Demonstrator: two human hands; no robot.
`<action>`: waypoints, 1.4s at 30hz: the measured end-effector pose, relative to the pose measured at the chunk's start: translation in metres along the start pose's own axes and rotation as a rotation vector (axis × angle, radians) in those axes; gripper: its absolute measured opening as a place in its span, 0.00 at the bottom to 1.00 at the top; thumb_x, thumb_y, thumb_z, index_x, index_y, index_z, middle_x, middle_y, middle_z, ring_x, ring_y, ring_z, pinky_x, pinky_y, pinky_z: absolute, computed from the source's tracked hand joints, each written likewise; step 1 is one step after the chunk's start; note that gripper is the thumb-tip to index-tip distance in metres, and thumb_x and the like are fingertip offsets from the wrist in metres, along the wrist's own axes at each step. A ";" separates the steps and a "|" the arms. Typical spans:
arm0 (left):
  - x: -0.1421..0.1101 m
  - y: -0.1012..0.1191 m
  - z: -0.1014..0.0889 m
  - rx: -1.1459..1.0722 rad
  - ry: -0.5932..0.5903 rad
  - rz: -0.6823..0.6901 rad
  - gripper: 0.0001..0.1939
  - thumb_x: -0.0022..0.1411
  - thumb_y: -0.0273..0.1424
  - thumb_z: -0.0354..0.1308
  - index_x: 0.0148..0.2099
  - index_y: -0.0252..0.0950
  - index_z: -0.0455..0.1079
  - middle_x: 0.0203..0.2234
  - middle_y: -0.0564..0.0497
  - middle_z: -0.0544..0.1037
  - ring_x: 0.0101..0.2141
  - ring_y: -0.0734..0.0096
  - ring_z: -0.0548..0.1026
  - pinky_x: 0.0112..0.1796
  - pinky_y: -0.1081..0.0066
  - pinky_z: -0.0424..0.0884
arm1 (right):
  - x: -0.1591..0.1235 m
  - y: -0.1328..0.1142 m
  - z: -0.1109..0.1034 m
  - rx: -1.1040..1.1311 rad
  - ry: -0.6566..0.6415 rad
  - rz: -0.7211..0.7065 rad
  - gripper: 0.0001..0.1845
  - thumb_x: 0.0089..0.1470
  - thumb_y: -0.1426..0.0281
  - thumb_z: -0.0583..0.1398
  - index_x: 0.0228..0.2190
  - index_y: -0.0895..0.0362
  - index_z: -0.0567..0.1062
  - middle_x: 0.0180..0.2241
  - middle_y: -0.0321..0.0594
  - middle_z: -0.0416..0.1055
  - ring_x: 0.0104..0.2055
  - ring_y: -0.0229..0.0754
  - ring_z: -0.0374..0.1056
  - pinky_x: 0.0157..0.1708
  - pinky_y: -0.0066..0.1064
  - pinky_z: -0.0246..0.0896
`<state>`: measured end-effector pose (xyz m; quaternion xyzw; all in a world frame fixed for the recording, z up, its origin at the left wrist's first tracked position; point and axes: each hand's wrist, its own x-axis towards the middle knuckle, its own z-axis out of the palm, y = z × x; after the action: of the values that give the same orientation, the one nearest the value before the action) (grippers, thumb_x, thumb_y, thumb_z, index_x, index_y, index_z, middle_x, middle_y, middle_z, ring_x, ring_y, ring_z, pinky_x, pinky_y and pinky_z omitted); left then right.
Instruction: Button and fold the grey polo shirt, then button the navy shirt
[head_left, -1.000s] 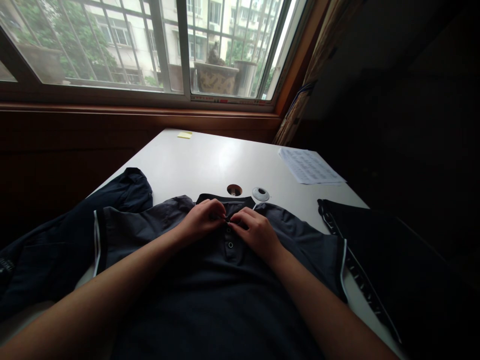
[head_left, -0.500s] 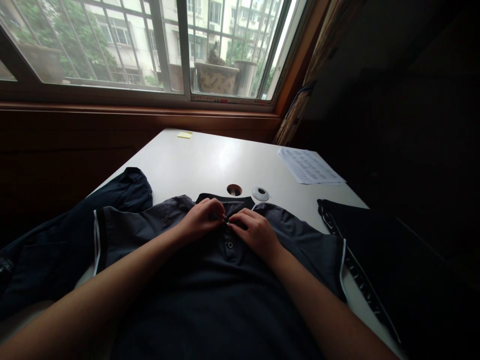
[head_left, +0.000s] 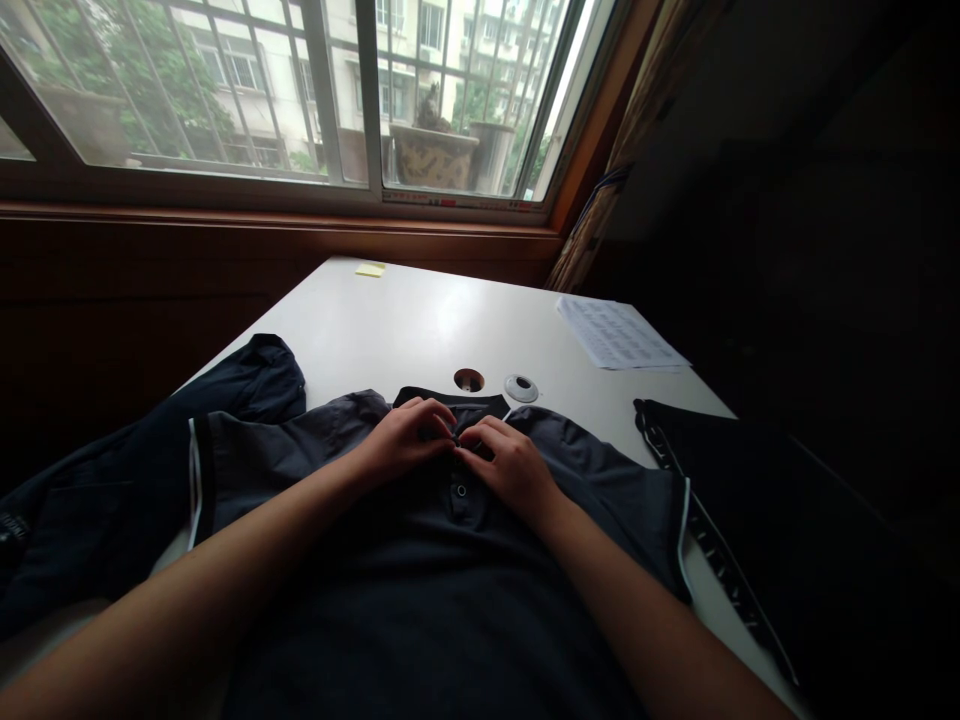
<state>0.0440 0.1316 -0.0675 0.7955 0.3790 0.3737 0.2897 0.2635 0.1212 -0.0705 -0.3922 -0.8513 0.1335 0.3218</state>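
A dark grey-blue polo shirt (head_left: 420, 560) lies spread front side up, its black collar (head_left: 487, 404) at the far end and white-edged sleeves out to both sides. At the upper placket my left hand (head_left: 411, 438) pinches the fabric with thumb and fingers. Facing it, my right hand (head_left: 510, 465) is closed on the placket too, and the fingertips of both hands meet there. What sits between the fingertips, perhaps a button, is hidden. Below them a ringed button (head_left: 461, 491) shows on the placket (head_left: 463, 512).
Dark trousers or similar clothing (head_left: 150, 470) lie left of the shirt, another dark garment (head_left: 750, 480) to the right. The white table (head_left: 420, 320) bears printed sheets (head_left: 619, 332), a yellow sticky note (head_left: 370, 270), a cable hole (head_left: 469, 380) and its round cover (head_left: 521, 388). A barred window stands behind.
Both hands stay at the placket with only small finger shifts. My left fingers have moved slightly right, closer to the right hand. The clothing lies almost as before.
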 end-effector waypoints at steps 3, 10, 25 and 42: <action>0.001 0.002 0.000 0.013 0.008 -0.005 0.10 0.61 0.28 0.63 0.45 0.38 0.71 0.33 0.52 0.82 0.36 0.66 0.78 0.41 0.66 0.73 | 0.000 -0.001 0.001 -0.001 -0.010 -0.002 0.02 0.59 0.70 0.65 0.35 0.55 0.76 0.35 0.39 0.73 0.35 0.42 0.72 0.36 0.31 0.67; 0.001 0.001 0.002 -0.013 -0.003 -0.049 0.10 0.61 0.28 0.63 0.46 0.38 0.71 0.33 0.51 0.82 0.36 0.66 0.78 0.41 0.68 0.72 | 0.000 -0.001 0.002 -0.008 -0.030 0.015 0.02 0.58 0.71 0.64 0.34 0.54 0.75 0.34 0.38 0.71 0.34 0.42 0.70 0.36 0.32 0.66; 0.000 0.000 0.003 0.020 0.009 -0.041 0.10 0.59 0.27 0.62 0.44 0.39 0.71 0.33 0.51 0.80 0.38 0.64 0.75 0.40 0.66 0.72 | 0.000 0.003 0.004 0.008 -0.047 0.016 0.03 0.56 0.72 0.64 0.34 0.54 0.74 0.34 0.36 0.70 0.33 0.39 0.69 0.37 0.30 0.66; 0.000 -0.006 0.003 0.152 0.134 -0.017 0.09 0.63 0.23 0.56 0.43 0.39 0.72 0.36 0.51 0.81 0.42 0.62 0.73 0.43 0.64 0.71 | -0.002 0.009 -0.003 -0.008 -0.010 -0.051 0.03 0.61 0.72 0.60 0.34 0.53 0.73 0.34 0.38 0.70 0.35 0.42 0.70 0.38 0.33 0.66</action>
<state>0.0439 0.1340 -0.0737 0.7851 0.4316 0.3937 0.2058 0.2712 0.1255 -0.0733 -0.3708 -0.8633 0.1236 0.3194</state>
